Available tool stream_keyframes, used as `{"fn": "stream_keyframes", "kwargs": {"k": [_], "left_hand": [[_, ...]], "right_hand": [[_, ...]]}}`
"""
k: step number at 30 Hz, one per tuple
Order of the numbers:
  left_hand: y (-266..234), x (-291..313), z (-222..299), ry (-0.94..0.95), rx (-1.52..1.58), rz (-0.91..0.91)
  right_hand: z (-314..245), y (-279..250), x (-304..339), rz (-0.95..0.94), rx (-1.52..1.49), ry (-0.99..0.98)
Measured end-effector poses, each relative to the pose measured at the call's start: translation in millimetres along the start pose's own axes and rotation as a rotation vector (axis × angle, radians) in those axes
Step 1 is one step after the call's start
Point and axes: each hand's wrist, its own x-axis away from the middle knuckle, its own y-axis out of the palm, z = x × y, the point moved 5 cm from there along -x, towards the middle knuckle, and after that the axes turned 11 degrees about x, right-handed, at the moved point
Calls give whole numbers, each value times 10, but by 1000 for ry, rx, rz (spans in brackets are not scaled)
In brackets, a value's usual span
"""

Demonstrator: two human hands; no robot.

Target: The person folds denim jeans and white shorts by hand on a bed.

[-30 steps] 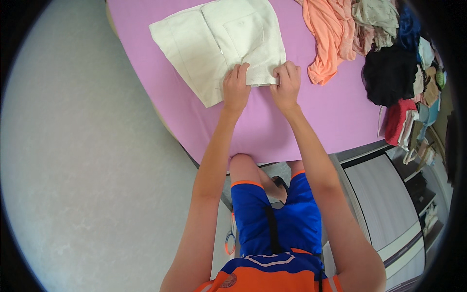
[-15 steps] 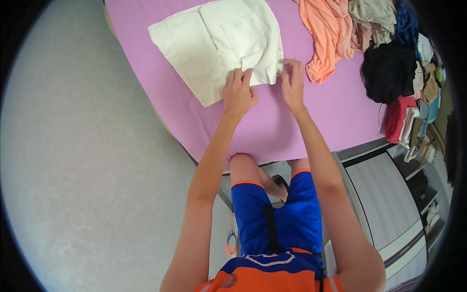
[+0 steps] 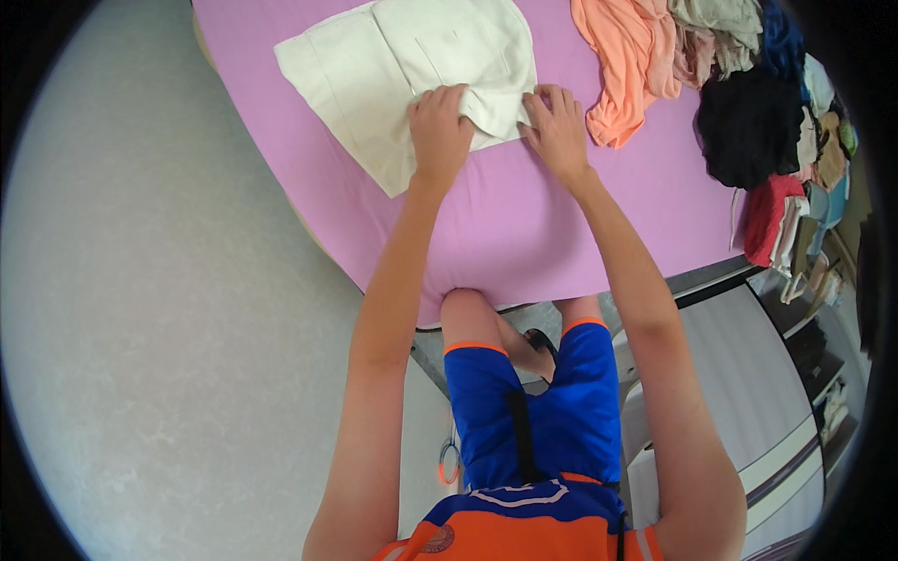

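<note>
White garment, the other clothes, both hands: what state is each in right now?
White garment: partly folded, flat on the purple cover.
Left hand: pressing on its near edge.
Right hand: at its near corner.
Peach garment: crumpled, unfolded.
Clothes pile: heaped, unfolded.

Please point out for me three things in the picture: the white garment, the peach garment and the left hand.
white garment (image 3: 374, 75), head view, on its flat middle part.
peach garment (image 3: 627, 56), head view, on the middle of the cloth.
left hand (image 3: 440, 131), head view, on the back of the hand.
</note>
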Motion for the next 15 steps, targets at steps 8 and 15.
{"fn": "stream_keyframes", "kwargs": {"k": [8, 15], "left_hand": [[-325, -157, -108, -385, 361, 229], [-315, -132, -81, -319, 347, 234]], "right_hand": [[83, -13, 21, 174, 38, 155], [165, 123, 286, 145, -193, 355]]}}
